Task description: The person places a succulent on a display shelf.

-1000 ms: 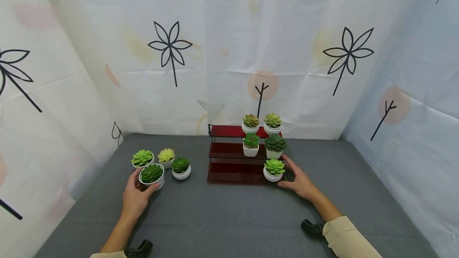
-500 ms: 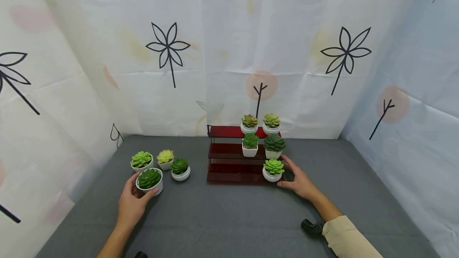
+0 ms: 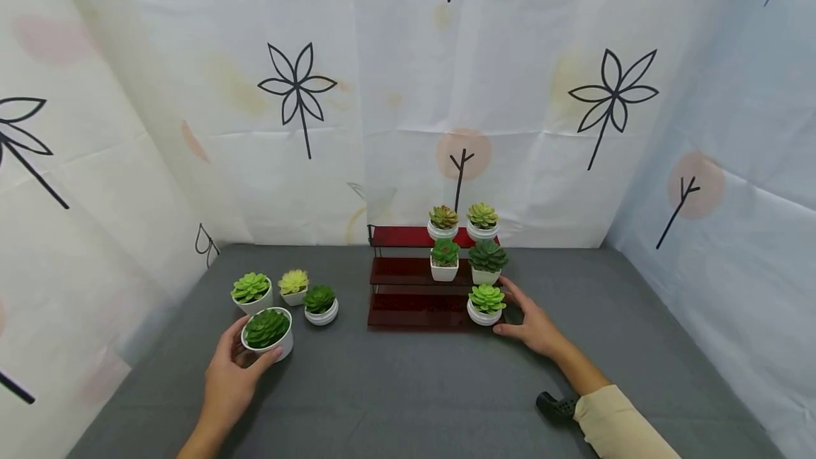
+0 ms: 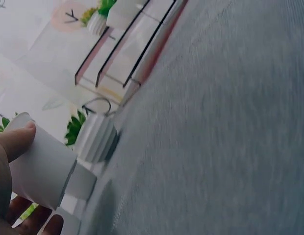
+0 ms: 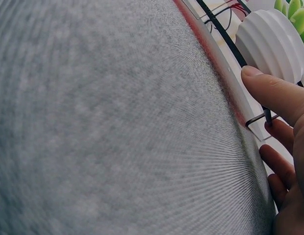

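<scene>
My left fingers (image 3: 228,341) are clasped round the smooth white pot (image 3: 286,347) of a leafy plant, thumb on its near wall; it looks upright and raised just off the desk (image 3: 395,395), in front of three other plants, the lime one (image 3: 251,289) nearest. My right fingers (image 3: 518,294) hold the right end of the red rack (image 3: 408,312), beside the plant on its lowest step (image 3: 486,303) (how firmly, I can't tell). Best to grip the wall rather than the leaves, carry it level, avoid brushing its neighbours, and spare the rack any jolt.
</scene>
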A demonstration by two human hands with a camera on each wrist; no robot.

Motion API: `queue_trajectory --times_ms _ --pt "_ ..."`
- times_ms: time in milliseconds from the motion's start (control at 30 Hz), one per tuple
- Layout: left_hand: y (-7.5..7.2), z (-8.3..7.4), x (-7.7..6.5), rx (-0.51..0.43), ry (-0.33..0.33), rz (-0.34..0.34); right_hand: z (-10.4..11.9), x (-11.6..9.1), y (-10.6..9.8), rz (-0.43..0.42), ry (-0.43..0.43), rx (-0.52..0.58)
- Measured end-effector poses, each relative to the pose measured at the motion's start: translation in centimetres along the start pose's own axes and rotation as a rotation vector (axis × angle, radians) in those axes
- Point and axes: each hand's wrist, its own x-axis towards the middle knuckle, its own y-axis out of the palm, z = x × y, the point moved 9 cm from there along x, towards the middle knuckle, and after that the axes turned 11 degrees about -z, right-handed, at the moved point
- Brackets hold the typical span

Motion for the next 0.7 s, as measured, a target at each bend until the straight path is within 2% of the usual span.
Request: queue_trajectory --times_ms 133,400,533,633,700 --pt "0.3 -1.3 -0.2 -0.039 0.032 -0.006 1.4 -0.1 -0.3 0.012 0.011 -0.002" --pt "1.8 -3.2 0.0 -0.151 0.090 -0.023 1.6 -0.2 -0.4 0.016 0.016 0.015" --pt "2.2 -5.7 -0.7 -0.197 0.125 -0.045 1.5 -0.1 -0.3 0.019 0.011 0.012" --pt "3.1 -6.1 -0.8 -0.220 0.135 -0.043 1.0 0.0 -0.2 0.013 -0.002 0.001" --pt "3.9 -5.4 -0.6 -0.238 0.141 -0.038 0.0 0.0 0.0 0.005 -0.008 -0.009"
